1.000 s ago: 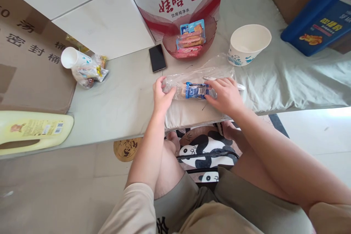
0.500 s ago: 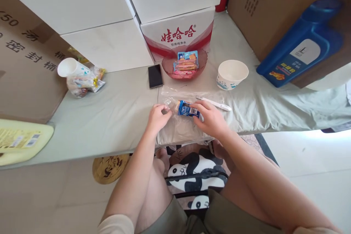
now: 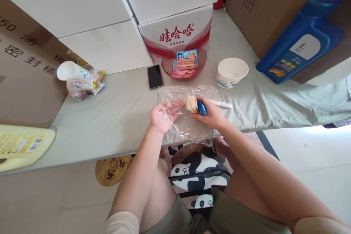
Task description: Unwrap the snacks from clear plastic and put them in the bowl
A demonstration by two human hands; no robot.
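My right hand [image 3: 210, 113] grips a blue snack packet [image 3: 202, 106]. From its end facing my left hand shows a pale yellow, crumbly-looking snack [image 3: 192, 104]. My left hand [image 3: 166, 116] is palm up with the fingers stretched out, close to the snack but apart from it. Thin clear plastic film [image 3: 186, 126] lies over its palm and spreads on the cloth below both hands. Just behind my right hand lies a slim white tool [image 3: 224, 104], partly covered by that hand; its kind is unclear.
Behind the hands stand a pink glass bowl [image 3: 201, 66] of wrapped snacks, a black phone [image 3: 155, 76] and a white paper bowl [image 3: 231, 72]. A tipped paper cup [image 3: 68, 70] and bagged snacks [image 3: 85, 84] are at left. A blue bottle [image 3: 300, 42] leans at right.
My right hand has lifted and turned the blue packet, so its end with the pale snack faces left. My left hand has opened from a pinch and turned palm up under the film.
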